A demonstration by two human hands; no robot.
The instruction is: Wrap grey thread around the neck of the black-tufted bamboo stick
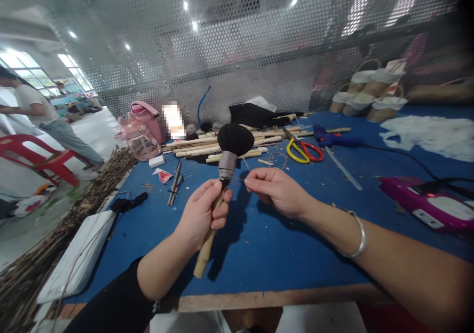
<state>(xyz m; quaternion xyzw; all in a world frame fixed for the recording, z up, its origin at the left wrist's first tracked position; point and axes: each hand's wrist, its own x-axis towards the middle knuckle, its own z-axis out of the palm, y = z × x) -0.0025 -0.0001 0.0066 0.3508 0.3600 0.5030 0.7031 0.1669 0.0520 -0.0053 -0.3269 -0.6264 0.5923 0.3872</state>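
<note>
My left hand (203,209) is closed round a light bamboo stick (206,254), held tilted above the blue table. Its upper end carries a grey wrapped band (227,166) and a round black cloth-like head (236,139). To the right, my right hand (276,189) pinches a thin strand (241,179) between thumb and forefinger; whether it is thread or wire I cannot tell. The strand points toward the base of the grey band. Beyond the hands lie several pale sticks (200,147) and scissors (300,150) with one yellow and one red handle.
A blue glue gun (338,139) with a clear glue stick and a purple power strip (425,202) lie right. Small baskets (383,103) stand behind white fabric (433,135). A pink bottle (139,138) and white box (79,254) are left. Perforated metal (222,41) closes the back.
</note>
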